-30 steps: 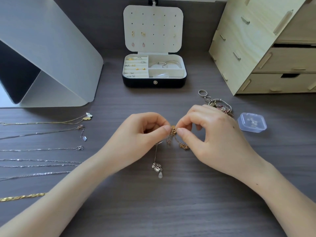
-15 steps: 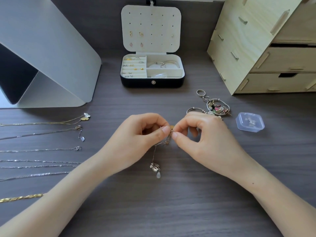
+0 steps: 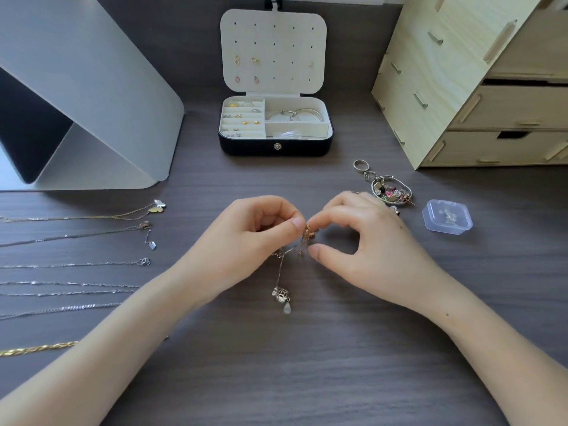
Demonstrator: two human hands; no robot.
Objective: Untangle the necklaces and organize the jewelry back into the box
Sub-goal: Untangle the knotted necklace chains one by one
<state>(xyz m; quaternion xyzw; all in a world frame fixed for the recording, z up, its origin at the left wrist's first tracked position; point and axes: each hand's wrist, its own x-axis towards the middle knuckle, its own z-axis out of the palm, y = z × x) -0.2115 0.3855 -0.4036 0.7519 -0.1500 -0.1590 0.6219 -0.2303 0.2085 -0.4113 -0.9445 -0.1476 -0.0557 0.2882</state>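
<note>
I am looking down on a dark table (image 3: pixel 307 379). At the far left a grey folded stand (image 3: pixel 92 87) is sitting at the back. In front of it the straightened necklaces (image 3: pixel 76 265) are lying in a row, well apart from one another, with a twisted gold chain (image 3: pixel 40 348) nearest me.

Moving toward the middle, the left hand (image 3: pixel 246 241) is pinching the tangled necklaces (image 3: pixel 304 238) between thumb and forefinger, its other fingers curled in. A thin chain is hanging from the tangle, and its pendant (image 3: pixel 281 295) is resting on the table between the wrists. Behind the hands the jewelry box (image 3: pixel 246 147) is standing open, lid (image 3: pixel 273 35) upright (a few earrings pinned to it), with small pieces in its left slots and hoops in its right compartment.

The right hand (image 3: pixel 368 250) is meeting the tangle from the other side. Its forefinger tip is touching the gold knot and its thumb is sitting just below, a narrow gap between them, the rest of the fingers curled.

Just beyond its knuckles a pile of rings and bracelets (image 3: pixel 390 192) is lying, then a clear plastic case (image 3: pixel 447 216). Wooden drawers (image 3: pixel 461 87) are filling the right rear corner.
</note>
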